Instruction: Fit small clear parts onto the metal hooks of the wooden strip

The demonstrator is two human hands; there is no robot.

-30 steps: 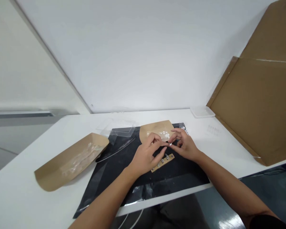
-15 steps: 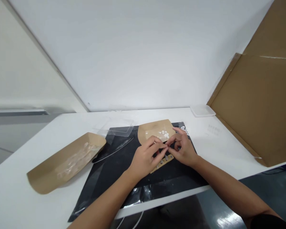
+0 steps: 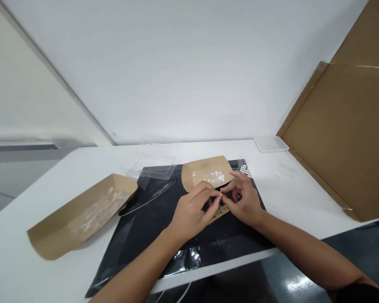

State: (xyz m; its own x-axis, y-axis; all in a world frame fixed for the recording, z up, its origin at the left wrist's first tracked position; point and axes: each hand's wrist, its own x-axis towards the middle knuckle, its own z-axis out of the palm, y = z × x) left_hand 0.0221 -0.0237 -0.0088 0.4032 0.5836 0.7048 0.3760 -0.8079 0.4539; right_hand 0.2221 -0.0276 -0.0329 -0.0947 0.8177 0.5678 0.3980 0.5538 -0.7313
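My left hand point(image 3: 191, 208) and my right hand point(image 3: 244, 198) meet over the black mat, fingertips almost touching. Each is closed in a pinch, and a tiny white piece point(image 3: 221, 194) shows between their fingertips; its kind is too small to tell. Just below lies a narrow tan strip point(image 3: 220, 216) with small metallic parts on it, partly covered by my left hand. Behind the hands stands a brown paper tray point(image 3: 205, 165) holding several small white pieces point(image 3: 218, 175). A sheet of white round dots point(image 3: 245, 171) lies beside my right hand's raised fingers.
The black mat point(image 3: 145, 235) reaches the table's front edge. At left, a longer brown paper tray point(image 3: 53, 229) holds crumpled clear plastic point(image 3: 96, 210). Clear flat sheets point(image 3: 159, 166) lie behind the mat. A clear shallow container point(image 3: 271, 144) sits near the cardboard panel point(image 3: 341, 139) on the right.
The white piece between my fingertips now shows more plainly. My hands keep almost the same pinch, and my left hand covers more of the tan strip. The view has shifted slightly.
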